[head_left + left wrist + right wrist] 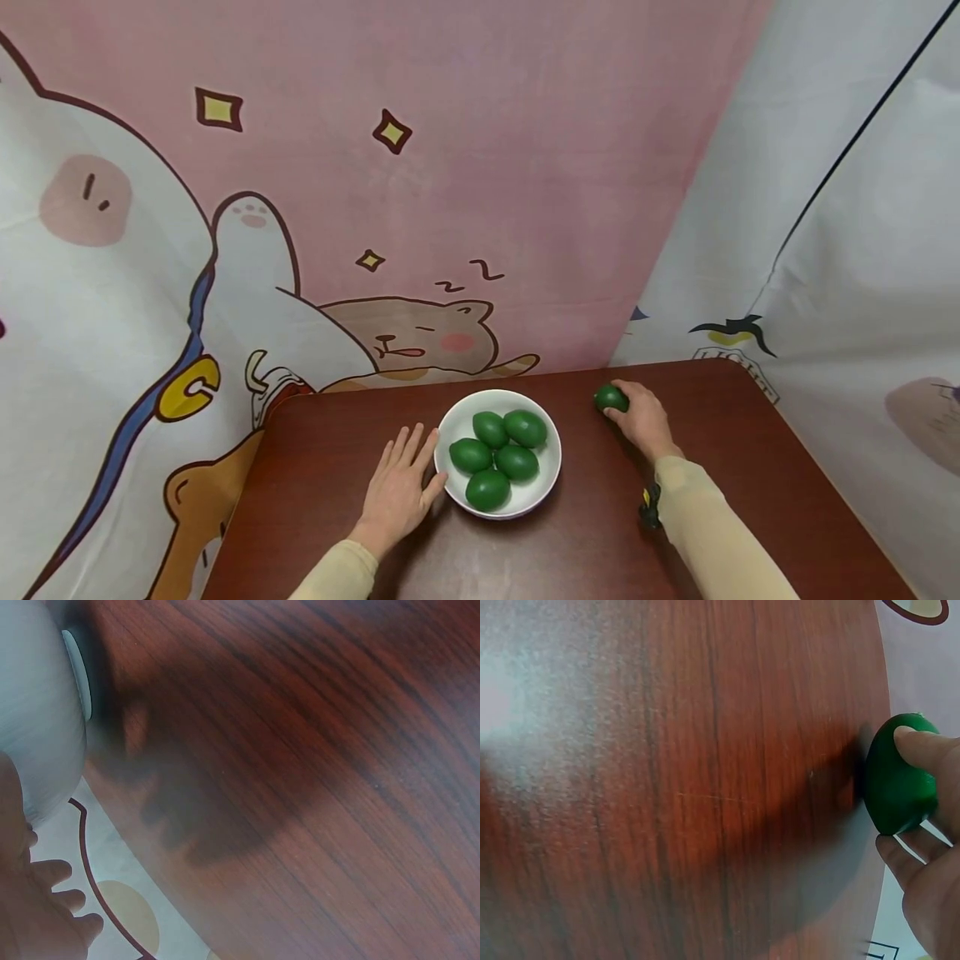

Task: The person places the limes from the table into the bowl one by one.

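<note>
A white round bowl [547, 471] holds several green limes [488, 490] in the head view. My left hand [397, 492] lies at the bowl's left side, fingers straight and spread, thumb and fingertips right at the rim. In the left wrist view the bowl's outer wall [37, 697] fills the upper left corner, with the fingers partly behind it. To the right of the bowl, near the table's back edge, my right hand [643, 423] grips a single lime [607, 397]. The right wrist view shows the thumb across that lime [898, 784] and fingers under its lower end.
The dark red wooden table [585, 542] has its back edge against a cloth backdrop [570, 167] with cartoon animals. More pale cloth [862, 333] hangs along the right side. A small dark device [650, 507] sits at the right wrist.
</note>
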A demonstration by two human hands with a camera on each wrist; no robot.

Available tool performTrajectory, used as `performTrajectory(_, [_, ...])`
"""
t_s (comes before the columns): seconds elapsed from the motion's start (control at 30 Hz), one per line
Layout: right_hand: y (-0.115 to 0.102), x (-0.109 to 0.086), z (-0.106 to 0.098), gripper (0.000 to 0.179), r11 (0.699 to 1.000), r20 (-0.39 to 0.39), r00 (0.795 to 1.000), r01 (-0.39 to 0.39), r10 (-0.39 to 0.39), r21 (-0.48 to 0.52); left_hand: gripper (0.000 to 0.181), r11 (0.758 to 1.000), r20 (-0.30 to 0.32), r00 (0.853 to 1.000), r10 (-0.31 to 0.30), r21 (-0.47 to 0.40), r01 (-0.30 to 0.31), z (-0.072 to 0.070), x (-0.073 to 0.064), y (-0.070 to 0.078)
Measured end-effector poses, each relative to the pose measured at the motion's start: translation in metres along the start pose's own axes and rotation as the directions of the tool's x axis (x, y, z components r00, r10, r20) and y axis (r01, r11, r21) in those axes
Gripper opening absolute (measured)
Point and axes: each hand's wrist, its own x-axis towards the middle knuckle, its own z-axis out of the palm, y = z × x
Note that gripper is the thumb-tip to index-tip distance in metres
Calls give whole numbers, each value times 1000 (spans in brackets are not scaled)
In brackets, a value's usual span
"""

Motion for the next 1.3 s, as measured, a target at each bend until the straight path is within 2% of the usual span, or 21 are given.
performTrajectory(0.27, [0,-6,5,59,1000,-10,1000,-7,7,7,66,1000,24,1000,-11,6,11,-1,0,1])
performTrajectory(0.5, [-6,-11,4,60,1000,-22,1000,-11,11,-7,65,1000,4,1000,-4,9,4,-1,2,1])
performTrajectory(0.73, [-9,-20,5,61,999,-21,1000,-18,18,-29,67,1000,51,998,-22,6,22,-2,2,0])
performTrajectory(0.97, [-9,-29,9,61,1000,-31,999,-13,12,-27,66,1000,19,1000,-5,-21,6,0,-1,-1])
performTrajectory(1.3, [-15,-34,11,61,1000,-44,999,-25,25,-12,67,1000,29,1000,-11,-10,11,1,0,-2])
